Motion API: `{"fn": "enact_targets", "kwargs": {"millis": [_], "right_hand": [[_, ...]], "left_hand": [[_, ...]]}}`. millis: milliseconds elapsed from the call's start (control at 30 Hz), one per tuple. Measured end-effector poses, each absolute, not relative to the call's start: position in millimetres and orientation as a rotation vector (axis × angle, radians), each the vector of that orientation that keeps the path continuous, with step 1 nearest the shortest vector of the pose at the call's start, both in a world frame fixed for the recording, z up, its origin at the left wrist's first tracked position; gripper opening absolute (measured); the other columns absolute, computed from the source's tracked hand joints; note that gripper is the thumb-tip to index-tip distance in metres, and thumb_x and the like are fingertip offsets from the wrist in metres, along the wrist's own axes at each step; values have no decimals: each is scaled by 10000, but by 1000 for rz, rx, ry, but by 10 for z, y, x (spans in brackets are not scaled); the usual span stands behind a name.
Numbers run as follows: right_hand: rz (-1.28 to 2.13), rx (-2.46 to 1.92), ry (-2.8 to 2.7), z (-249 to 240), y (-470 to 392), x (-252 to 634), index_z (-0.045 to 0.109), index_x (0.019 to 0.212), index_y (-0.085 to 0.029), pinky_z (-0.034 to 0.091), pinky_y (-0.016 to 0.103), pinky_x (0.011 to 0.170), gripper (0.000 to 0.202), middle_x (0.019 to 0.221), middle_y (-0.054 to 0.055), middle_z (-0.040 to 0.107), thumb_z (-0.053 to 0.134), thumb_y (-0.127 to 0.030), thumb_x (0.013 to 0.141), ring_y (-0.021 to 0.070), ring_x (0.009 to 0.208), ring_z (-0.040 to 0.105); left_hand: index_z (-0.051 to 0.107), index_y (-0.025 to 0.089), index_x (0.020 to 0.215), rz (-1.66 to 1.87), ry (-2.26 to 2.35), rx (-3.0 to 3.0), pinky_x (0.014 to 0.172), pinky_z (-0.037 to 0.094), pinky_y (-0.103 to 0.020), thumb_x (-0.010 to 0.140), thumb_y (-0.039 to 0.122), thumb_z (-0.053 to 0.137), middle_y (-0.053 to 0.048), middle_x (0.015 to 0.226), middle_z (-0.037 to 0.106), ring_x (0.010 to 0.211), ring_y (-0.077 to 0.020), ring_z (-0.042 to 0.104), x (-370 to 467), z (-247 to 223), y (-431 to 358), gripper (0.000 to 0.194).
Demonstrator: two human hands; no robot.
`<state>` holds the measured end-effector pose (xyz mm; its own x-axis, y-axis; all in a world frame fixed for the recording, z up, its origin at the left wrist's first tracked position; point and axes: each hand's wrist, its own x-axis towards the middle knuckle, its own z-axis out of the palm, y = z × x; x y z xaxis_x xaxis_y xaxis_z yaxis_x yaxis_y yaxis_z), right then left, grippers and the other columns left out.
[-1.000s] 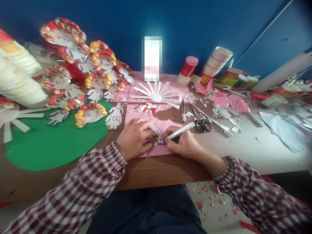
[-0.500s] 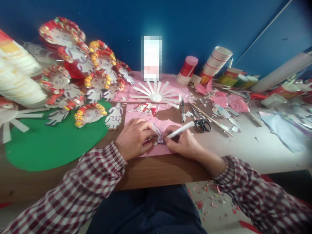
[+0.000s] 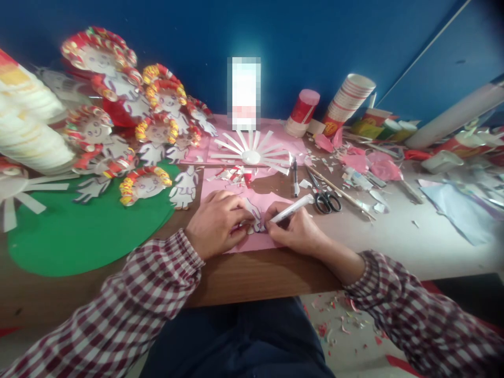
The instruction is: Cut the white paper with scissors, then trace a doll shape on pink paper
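My right hand [image 3: 297, 227] is closed around a white marker pen [image 3: 293, 208], its tip end low among the fingers beside a small white paper doll cutout [image 3: 254, 212]. With bent fingers, my left hand [image 3: 221, 221] grips that cutout from the left and covers part of it. Dark outlines run along the cutout's edge. Under both hands lies a pink paper sheet [image 3: 271, 199]. Another outlined paper doll [image 3: 185, 188] rests just left of the sheet.
Black-handled scissors [image 3: 327, 201], a black pen [image 3: 295, 178] and a thin stick [image 3: 340, 191] lie to the right among scraps. Behind is a cup cut into strips [image 3: 251, 156]. Finished dolls [image 3: 157, 134] and green card [image 3: 90, 231] are left; stacked cups [image 3: 348, 105] stand right.
Both hands stay almost in place; the pen and the cutout show hardly any shift.
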<state>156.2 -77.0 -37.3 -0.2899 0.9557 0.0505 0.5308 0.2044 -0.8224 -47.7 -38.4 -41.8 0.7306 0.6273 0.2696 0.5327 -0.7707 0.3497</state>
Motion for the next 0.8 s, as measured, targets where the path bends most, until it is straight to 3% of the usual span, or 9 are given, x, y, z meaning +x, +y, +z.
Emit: {"fn": "enact_targets", "kwargs": {"millis": [600, 800], "right_hand": [[1103, -1324, -1703, -405, -743, 1576, 527, 700, -163, 335, 176, 431, 44, 541, -42, 489, 521, -121, 707, 71, 465, 430], [1012, -1330, -1834, -364, -752, 1561, 558, 697, -153, 359, 187, 484, 52, 568, -33, 513, 530, -111, 688, 80, 519, 449]], "left_hand": [[684, 252, 926, 588, 933, 2694, 866, 374, -402, 772, 237, 561, -36, 901, 618, 919, -220, 503, -470, -426, -396, 197], [680, 257, 932, 571, 922, 2687, 856, 381, -398, 758, 250, 581, -33, 905, 618, 915, -221, 506, -471, -412, -390, 200]]}}
